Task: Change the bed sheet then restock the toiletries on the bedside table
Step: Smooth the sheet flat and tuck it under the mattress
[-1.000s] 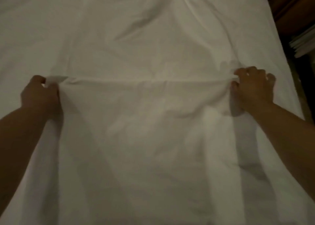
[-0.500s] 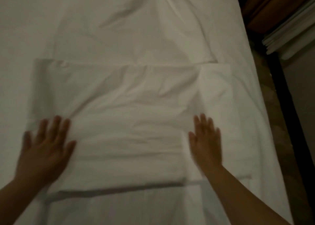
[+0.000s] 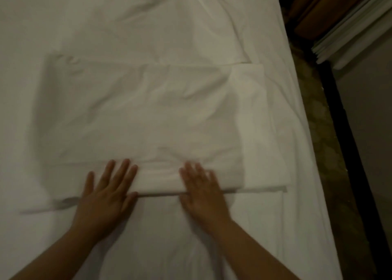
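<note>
A folded white sheet (image 3: 148, 114) lies flat as a wide rectangle on the white bed (image 3: 127, 14). Its near folded edge runs across the middle of the view. My left hand (image 3: 106, 192) lies flat with fingers straight on that near edge, left of centre. My right hand (image 3: 201, 192) presses flat on the same edge, a little to the right. Both palms face down and neither hand grips the cloth. No toiletries or bedside table are in view.
The bed's right edge (image 3: 301, 131) drops to a dim patterned floor (image 3: 326, 152). A stack of white folded linen (image 3: 352, 33) sits at the upper right beside brown wooden furniture (image 3: 311, 10). A dark strip (image 3: 356, 184) runs along the floor.
A second ago both hands gripped the sheet's far corners and laid it down folded. Since then they went flat and slid inward along the near edge, closer together.
</note>
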`<action>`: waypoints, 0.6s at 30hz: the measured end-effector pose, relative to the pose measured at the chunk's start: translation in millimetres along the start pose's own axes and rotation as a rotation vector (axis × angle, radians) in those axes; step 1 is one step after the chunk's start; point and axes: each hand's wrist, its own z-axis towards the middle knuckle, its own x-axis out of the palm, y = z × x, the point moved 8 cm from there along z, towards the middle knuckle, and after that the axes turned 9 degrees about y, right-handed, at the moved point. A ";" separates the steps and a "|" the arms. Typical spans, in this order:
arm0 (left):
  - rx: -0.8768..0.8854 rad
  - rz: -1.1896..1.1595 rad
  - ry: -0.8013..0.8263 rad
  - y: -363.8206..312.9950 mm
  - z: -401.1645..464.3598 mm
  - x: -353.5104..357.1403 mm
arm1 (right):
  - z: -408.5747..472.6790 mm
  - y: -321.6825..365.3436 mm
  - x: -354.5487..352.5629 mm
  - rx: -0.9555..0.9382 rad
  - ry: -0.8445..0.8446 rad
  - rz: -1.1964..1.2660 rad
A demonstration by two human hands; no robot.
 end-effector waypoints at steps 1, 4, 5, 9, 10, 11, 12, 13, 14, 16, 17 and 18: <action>-0.047 0.014 0.024 20.3 -9.2 -0.6 | -6.1 -25.5 3.4 0.062 -0.008 -0.021; -0.231 0.048 0.159 80.3 -44.9 -0.5 | -38.3 -94.1 3.6 0.233 -0.023 -0.072; -0.270 0.052 0.185 93.1 -52.1 -0.7 | -51.4 -113.6 2.4 0.276 -0.020 -0.090; -0.319 0.160 0.213 116.5 -71.9 -11.1 | -67.6 -124.5 -13.0 0.288 -0.065 -0.092; -0.308 0.164 0.191 117.3 -71.5 -17.1 | -63.8 -115.1 -17.8 0.274 -0.119 -0.085; -0.294 0.174 0.146 116.5 -69.1 -23.7 | -57.1 -101.4 -22.1 0.233 -0.166 -0.085; -0.285 0.178 0.095 115.5 -66.8 -29.2 | -47.8 -83.3 -27.6 0.168 -0.196 -0.094; -0.283 0.170 0.048 115.1 -65.1 -32.9 | -37.7 -63.3 -30.6 0.092 -0.220 -0.111; -0.283 0.159 0.011 115.9 -64.2 -35.6 | -27.4 -42.3 -31.4 0.028 -0.232 -0.127; -0.274 0.136 -0.068 120.1 -64.1 -42.9 | -11.6 0.2 -28.6 -0.063 -0.246 -0.146; -0.267 0.127 -0.102 122.9 -63.7 -45.9 | -5.6 18.8 -26.7 -0.091 -0.261 -0.150; -0.261 0.124 -0.122 126.6 -63.5 -48.7 | -0.9 35.2 -25.2 -0.109 -0.278 -0.155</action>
